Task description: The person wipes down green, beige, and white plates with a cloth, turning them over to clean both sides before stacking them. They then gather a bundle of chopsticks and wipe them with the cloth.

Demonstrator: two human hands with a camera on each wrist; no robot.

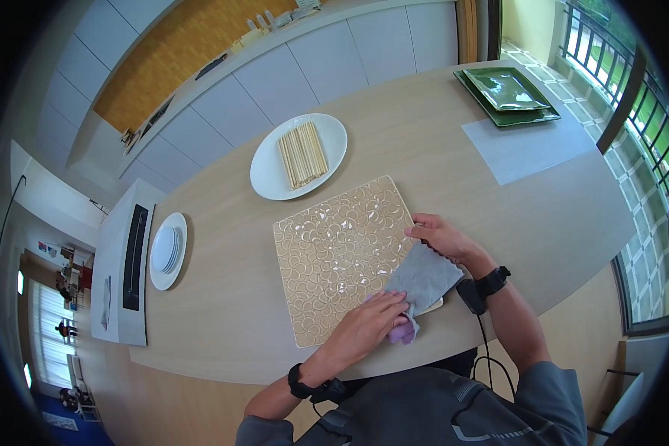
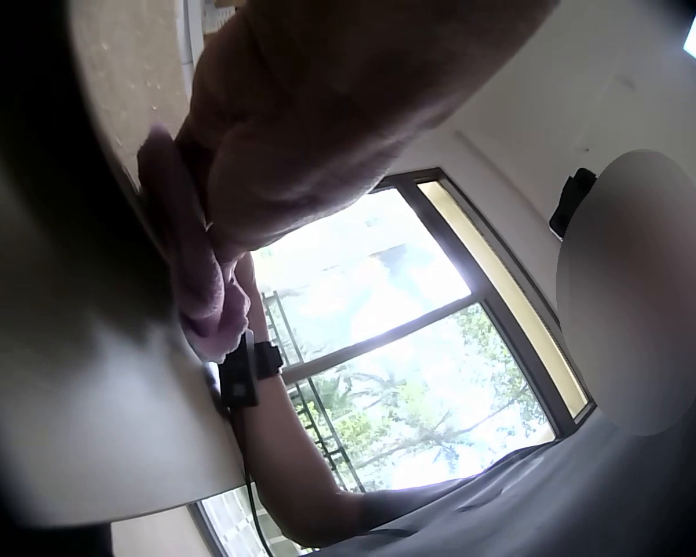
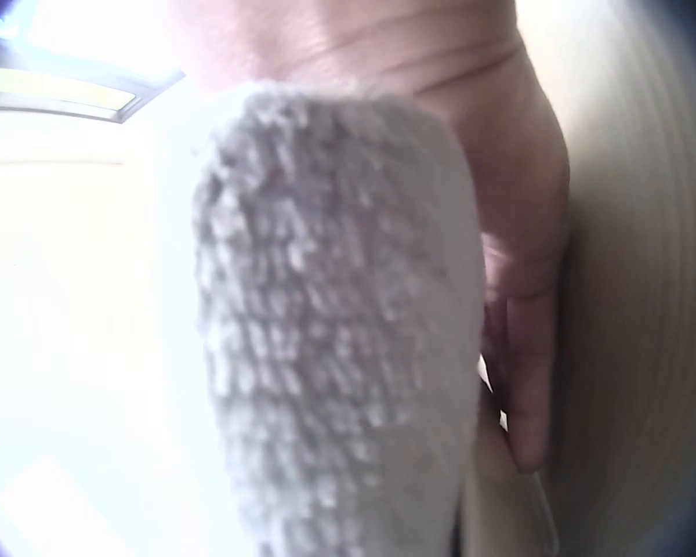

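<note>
A square beige plate (image 1: pixel 342 253) with a raised, glossy swirl pattern lies on the table in front of the person. At its right edge the right hand (image 1: pixel 446 239) grips the rim between thumb and fingers. A grey cloth (image 1: pixel 424 276) with a lilac underside lies over the plate's near right corner, stretching from beside the right hand to the left hand (image 1: pixel 368 320). The left hand holds the cloth, its fingers on top. In the left wrist view the lilac side (image 2: pixel 197 267) bunches below that hand. The cloth (image 3: pixel 336 313) fills the middle of the right wrist view.
Beyond the plate, a white oval plate (image 1: pixel 264 167) carries a bundle of pale sticks (image 1: pixel 302 154). Small white dishes (image 1: pixel 165 249) sit stacked on another oval plate (image 1: pixel 181 230) at left. Two green plates (image 1: pixel 505 89) stand stacked far right, near a pale sheet (image 1: pixel 528 152).
</note>
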